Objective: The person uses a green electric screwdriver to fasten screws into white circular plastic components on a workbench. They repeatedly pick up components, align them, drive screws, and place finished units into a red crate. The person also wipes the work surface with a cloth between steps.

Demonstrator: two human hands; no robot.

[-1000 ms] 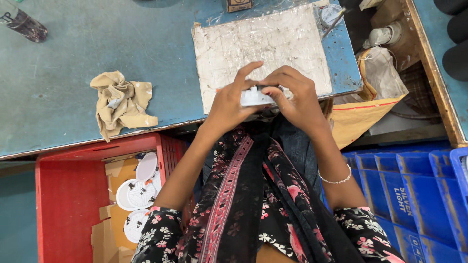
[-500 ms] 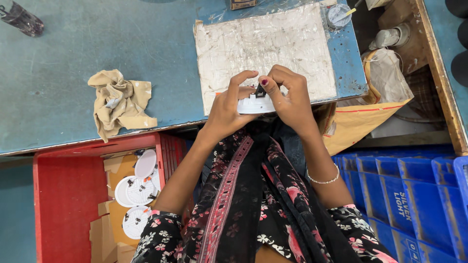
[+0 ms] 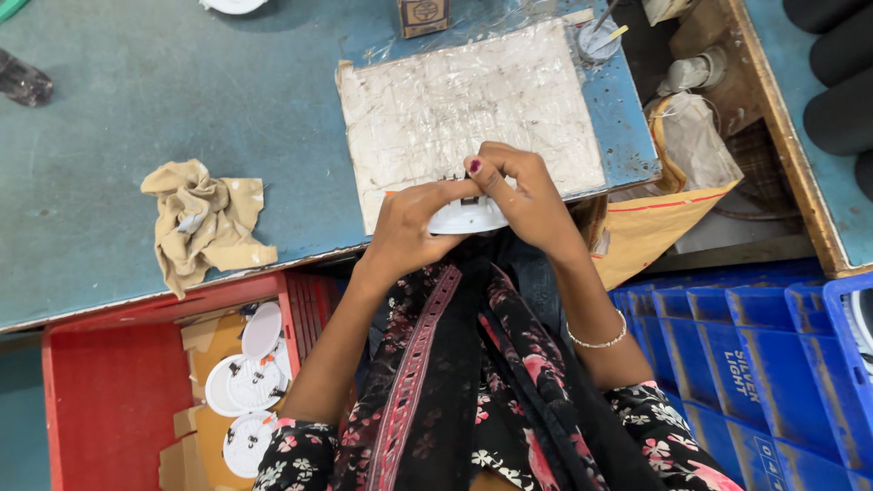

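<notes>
Lying on the teal bench (image 3: 182, 100) at left is a crumpled tan rag (image 3: 205, 227), above a red crate (image 3: 109, 400) of white discs. Both hands, left (image 3: 414, 232) and right (image 3: 523, 195), close around a white round fitting (image 3: 466, 216) at the worn board's (image 3: 455, 100) near edge; blue crates (image 3: 764, 364) sit right.

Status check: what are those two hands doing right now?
Both hands, left and right, grip one round white plastic disc at the blue table edge. Nothing in the way.
</notes>
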